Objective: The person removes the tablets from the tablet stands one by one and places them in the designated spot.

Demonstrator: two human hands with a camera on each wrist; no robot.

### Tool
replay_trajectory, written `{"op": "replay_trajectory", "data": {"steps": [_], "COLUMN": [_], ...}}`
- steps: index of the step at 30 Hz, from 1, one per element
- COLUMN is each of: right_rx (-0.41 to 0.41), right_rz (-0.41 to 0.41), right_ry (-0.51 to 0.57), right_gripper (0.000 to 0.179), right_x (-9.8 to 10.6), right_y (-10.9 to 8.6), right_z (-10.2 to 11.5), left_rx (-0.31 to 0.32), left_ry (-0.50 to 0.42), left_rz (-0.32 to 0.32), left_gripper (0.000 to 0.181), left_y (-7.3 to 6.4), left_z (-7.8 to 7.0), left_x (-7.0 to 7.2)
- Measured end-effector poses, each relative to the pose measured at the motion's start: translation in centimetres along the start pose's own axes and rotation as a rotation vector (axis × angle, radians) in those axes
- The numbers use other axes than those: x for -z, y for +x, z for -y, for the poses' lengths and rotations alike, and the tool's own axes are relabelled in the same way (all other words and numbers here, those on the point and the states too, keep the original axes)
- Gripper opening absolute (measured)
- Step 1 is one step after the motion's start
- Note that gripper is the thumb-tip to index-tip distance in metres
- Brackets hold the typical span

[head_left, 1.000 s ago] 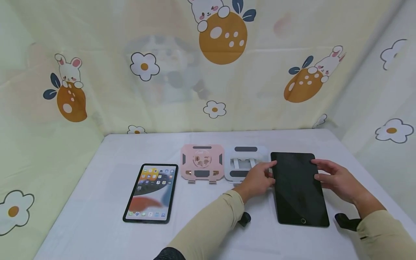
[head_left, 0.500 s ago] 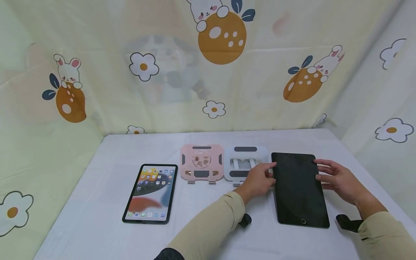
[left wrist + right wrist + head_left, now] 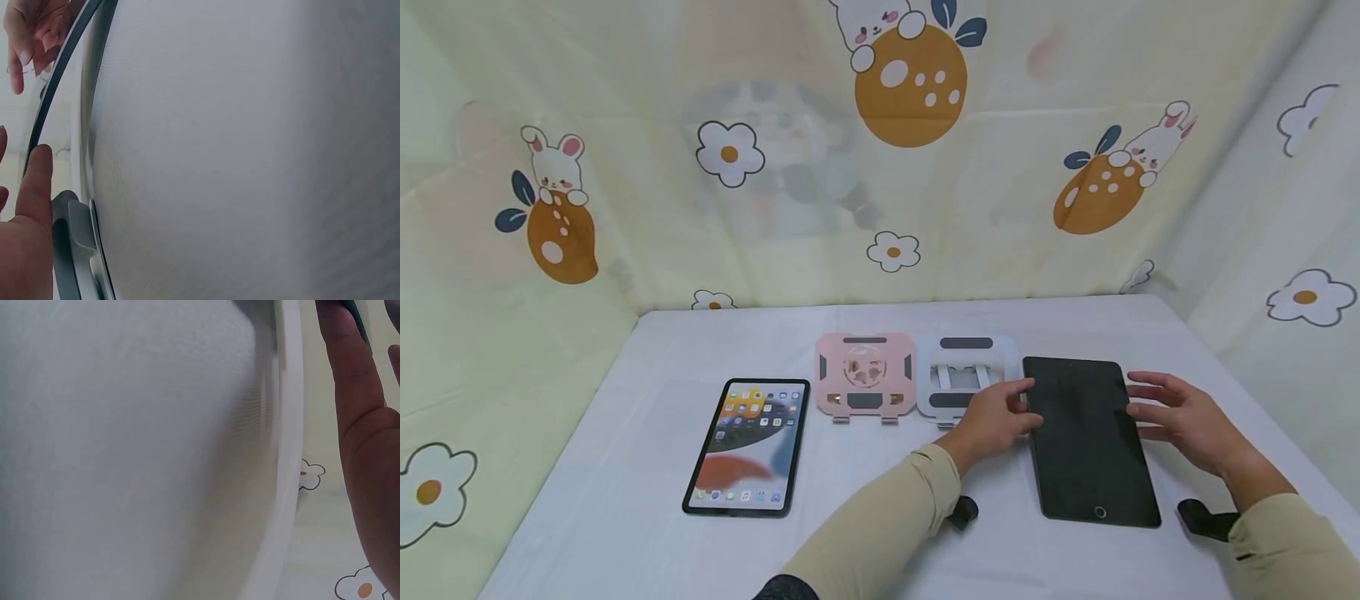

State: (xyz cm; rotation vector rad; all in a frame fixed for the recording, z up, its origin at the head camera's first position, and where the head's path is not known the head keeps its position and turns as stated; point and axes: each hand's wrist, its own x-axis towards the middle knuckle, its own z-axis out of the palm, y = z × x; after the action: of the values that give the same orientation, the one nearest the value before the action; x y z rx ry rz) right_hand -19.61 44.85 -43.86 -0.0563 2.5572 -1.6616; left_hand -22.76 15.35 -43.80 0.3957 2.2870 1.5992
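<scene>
A dark-screened tablet (image 3: 1090, 442) with a round home button is at the right of the table, its near end toward me. My left hand (image 3: 992, 421) holds its far left edge, thumb overlapping the screen's border. In the left wrist view a finger (image 3: 39, 181) lies against the tablet's thin edge (image 3: 53, 84), which stands above the tabletop. My right hand (image 3: 1187, 421) is at the far right edge, thumb tip at the border. The right wrist view shows one long finger (image 3: 356, 381) under the tablet's dark edge (image 3: 359, 322), other fingertips on the opposite side.
A second tablet (image 3: 748, 446) with a lit home screen lies at the left. Behind, a pink stand (image 3: 867, 400) and a pale blue stand (image 3: 1009, 354) lie flat side by side. The white-covered table (image 3: 625, 483) meets a patterned curtain (image 3: 805, 267) at the back.
The tablet's far end has come down slightly toward me. My left thumb has shifted a little further onto the screen's border; the right hand has sunk slightly. The stands and lit tablet stay put.
</scene>
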Motion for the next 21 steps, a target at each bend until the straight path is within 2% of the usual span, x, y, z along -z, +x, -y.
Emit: {"op": "replay_trajectory", "data": {"steps": [14, 17, 21], "right_rx": [-0.041, -0.049, -0.052], "right_rz": [0.02, 0.012, 0.011], "right_ry": [-0.064, -0.103, -0.105], "right_gripper": [0.058, 0.062, 0.062], "right_x": [-0.01, -0.09, -0.04], "right_y": [-0.15, -0.21, -0.36], "right_z": [-0.44, -0.46, -0.57], "left_rx": [0.027, 0.026, 0.026], "left_ry": [0.005, 0.023, 0.074], "left_rz": [0.055, 0.075, 0.084], "left_gripper": [0.052, 0.053, 0.054], "left_y": [-0.33, -0.43, -0.73], "left_z": [0.02, 0.01, -0.13], "left_x": [0.02, 0.0, -0.25]}}
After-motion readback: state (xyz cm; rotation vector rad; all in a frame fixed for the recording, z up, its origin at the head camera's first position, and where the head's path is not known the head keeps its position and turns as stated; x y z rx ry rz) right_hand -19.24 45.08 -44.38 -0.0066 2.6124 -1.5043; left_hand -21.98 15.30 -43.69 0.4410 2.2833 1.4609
